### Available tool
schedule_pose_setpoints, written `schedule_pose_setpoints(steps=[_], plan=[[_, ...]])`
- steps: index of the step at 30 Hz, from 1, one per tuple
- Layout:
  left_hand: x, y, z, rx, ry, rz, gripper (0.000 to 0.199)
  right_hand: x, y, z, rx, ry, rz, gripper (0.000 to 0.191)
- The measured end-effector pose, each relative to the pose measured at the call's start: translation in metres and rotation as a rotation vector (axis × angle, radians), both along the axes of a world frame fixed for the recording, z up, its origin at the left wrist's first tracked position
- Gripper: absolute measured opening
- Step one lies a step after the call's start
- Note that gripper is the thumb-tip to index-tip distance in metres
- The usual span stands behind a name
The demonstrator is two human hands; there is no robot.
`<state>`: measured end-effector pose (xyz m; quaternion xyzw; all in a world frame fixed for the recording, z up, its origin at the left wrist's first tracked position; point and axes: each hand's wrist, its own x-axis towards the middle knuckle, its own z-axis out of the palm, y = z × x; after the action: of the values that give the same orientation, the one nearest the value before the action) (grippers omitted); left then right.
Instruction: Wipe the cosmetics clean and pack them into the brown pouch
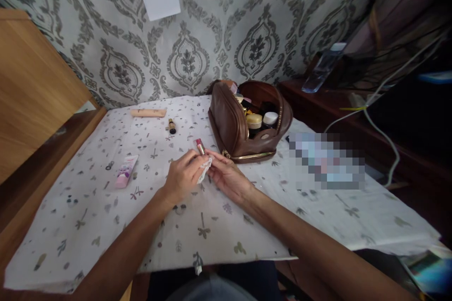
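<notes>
Lipstick (pixel 200 146) sits in the middle of the frame, poking up between both hands. Left hand (pixel 183 176) pinches a white tissue (pixel 205 171) against it; right hand (pixel 226 176) fingers close around its bottom.

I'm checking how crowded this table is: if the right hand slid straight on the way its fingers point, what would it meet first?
The right hand points up-left, so it would first meet the left hand, already touching it around the lipstick and white tissue. Beyond lies bare cloth; depth is uncertain.
</notes>
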<state>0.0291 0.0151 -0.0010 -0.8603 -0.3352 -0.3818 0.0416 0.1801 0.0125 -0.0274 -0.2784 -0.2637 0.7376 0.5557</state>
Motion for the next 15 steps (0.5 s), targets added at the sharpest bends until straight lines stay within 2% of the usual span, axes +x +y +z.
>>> schedule_pose_setpoints(steps=[6,12,15], plan=[[-0.003,0.002,0.005,-0.076,-0.101,0.009,0.017,-0.001,-0.005,0.009,0.011,-0.025,0.063,0.033],[-0.011,0.009,0.015,-0.131,-0.324,0.13,0.011,0.0,-0.01,0.013,-0.02,-0.074,0.147,0.037],[-0.014,0.012,0.018,-0.138,-0.37,0.139,0.009,0.001,-0.01,0.015,-0.014,-0.087,0.185,0.038]])
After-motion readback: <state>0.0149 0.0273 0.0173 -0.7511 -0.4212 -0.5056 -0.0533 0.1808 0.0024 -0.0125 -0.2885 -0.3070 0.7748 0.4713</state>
